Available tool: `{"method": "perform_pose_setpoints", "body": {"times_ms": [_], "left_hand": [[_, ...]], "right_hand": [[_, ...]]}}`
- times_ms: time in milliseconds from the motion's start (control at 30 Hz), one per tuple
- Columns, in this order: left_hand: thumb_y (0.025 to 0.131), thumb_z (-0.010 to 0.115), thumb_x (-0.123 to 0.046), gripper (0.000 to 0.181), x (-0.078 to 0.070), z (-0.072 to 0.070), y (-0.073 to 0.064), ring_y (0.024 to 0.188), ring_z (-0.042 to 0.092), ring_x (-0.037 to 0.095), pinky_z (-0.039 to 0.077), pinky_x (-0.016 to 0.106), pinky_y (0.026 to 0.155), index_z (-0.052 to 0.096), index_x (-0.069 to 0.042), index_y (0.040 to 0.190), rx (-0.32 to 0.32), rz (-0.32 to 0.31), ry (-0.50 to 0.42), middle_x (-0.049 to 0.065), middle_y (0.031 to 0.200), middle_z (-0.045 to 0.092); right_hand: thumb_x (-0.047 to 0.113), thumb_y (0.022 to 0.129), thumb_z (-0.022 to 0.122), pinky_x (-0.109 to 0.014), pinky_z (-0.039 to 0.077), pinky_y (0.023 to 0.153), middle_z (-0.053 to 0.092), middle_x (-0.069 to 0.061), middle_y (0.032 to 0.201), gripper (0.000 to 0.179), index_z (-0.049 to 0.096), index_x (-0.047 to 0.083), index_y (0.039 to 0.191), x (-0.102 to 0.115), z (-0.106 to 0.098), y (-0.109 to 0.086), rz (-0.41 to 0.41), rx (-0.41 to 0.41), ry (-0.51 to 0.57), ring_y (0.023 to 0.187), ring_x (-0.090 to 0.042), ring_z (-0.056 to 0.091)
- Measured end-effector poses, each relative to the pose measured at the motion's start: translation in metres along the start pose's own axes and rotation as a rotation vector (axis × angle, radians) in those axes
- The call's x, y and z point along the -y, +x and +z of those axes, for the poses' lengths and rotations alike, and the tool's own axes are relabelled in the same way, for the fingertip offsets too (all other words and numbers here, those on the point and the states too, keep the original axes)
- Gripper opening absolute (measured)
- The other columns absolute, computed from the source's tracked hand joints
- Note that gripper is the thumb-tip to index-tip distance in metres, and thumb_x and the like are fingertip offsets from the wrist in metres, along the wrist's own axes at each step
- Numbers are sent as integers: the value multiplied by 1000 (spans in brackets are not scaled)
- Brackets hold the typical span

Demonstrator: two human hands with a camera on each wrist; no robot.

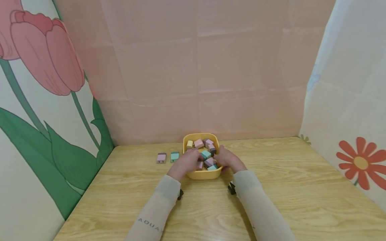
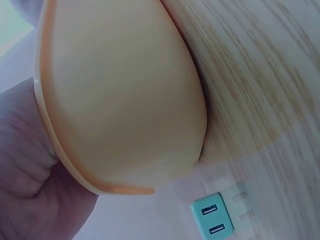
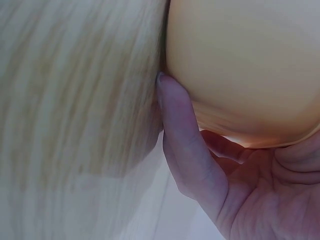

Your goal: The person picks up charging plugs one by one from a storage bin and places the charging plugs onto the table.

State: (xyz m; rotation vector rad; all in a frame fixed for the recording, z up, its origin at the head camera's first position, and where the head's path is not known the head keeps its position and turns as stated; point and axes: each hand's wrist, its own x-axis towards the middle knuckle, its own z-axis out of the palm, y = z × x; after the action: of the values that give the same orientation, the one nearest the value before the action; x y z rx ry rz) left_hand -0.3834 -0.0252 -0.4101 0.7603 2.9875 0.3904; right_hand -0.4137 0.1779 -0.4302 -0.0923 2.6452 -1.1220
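A yellow plastic basket (image 1: 201, 175) stands at the back of the table, filled with several two-tone USB wall chargers (image 1: 206, 154) in pink, teal, purple and yellow. My left hand (image 1: 187, 161) reaches over the basket's left side, fingers down among the chargers near a pink one; the fingertips are hidden, so I cannot tell if they pinch one. At the right side my right hand (image 1: 226, 157) grips the basket wall. In the right wrist view one of its fingers (image 3: 182, 117) lies along the basket's outer wall, low near the table.
Left of the basket, a purple charger (image 1: 161, 158) and a teal charger (image 1: 175, 157) lie side by side on the wooden table (image 1: 120, 197). Behind the table's back edge hangs a pink cloth (image 1: 193, 83); flower-printed cloths (image 1: 48, 57) flank the sides.
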Motion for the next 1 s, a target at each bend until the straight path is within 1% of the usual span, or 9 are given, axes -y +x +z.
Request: {"method": "perform_pose_setpoints", "body": {"times_ms": [100, 233, 367, 533, 767, 933, 1000], "left_hand": [[102, 76, -12, 29, 0, -1, 0, 129, 70, 24, 55, 41, 115, 79, -11, 131, -8, 15, -4, 4, 133, 79], [100, 79, -12, 31, 0, -1, 0, 128, 71, 23, 56, 40, 114, 79, -10, 131, -16, 35, -4, 4, 132, 80], [98, 82, -14, 35, -1, -2, 0, 129, 71, 23, 56, 40, 114, 79, -10, 132, -19, 41, -5, 4, 133, 80], [96, 84, -15, 38, -2, -4, -1, 130, 70, 24, 55, 41, 116, 78, -10, 134, -19, 38, -17, 5, 134, 79], [95, 85, -17, 41, -2, -5, 0, 131, 69, 22, 54, 40, 117, 77, -11, 135, -14, 35, -15, 3, 135, 78], [94, 86, -16, 43, -1, -6, -1, 131, 69, 22, 55, 41, 117, 77, -11, 136, -15, 40, -18, 3, 136, 78], [93, 87, -16, 43, -1, -7, -2, 128, 70, 21, 56, 40, 115, 77, -11, 135, -18, 48, -14, 3, 135, 78]], "right_hand": [[14, 108, 52, -39, 66, 66, 51, -32, 137, 67, 20, -12, 161, 0, -1, 0, -7, -1, 0, 85, -28, 70], [14, 107, 51, -40, 66, 66, 50, -32, 139, 67, 21, -14, 160, 0, -1, -1, -22, 1, -8, 91, -29, 69], [14, 107, 51, -42, 67, 67, 51, -32, 139, 67, 22, -15, 159, 0, -2, -2, -29, 0, -5, 93, -30, 68], [13, 106, 51, -41, 66, 66, 52, -32, 135, 63, 25, -15, 157, -2, -2, -1, -36, -4, -8, 91, -30, 69], [13, 107, 50, -40, 66, 65, 53, -32, 133, 60, 28, -15, 154, -2, -1, -1, -41, -6, -11, 91, -30, 69], [14, 108, 51, -39, 66, 65, 53, -30, 132, 62, 24, -14, 157, -2, 0, -1, -28, -7, 6, 86, -27, 67], [14, 109, 52, -39, 66, 65, 53, -29, 131, 64, 22, -12, 159, -1, 0, -1, -18, -6, 9, 83, -25, 67]]}}
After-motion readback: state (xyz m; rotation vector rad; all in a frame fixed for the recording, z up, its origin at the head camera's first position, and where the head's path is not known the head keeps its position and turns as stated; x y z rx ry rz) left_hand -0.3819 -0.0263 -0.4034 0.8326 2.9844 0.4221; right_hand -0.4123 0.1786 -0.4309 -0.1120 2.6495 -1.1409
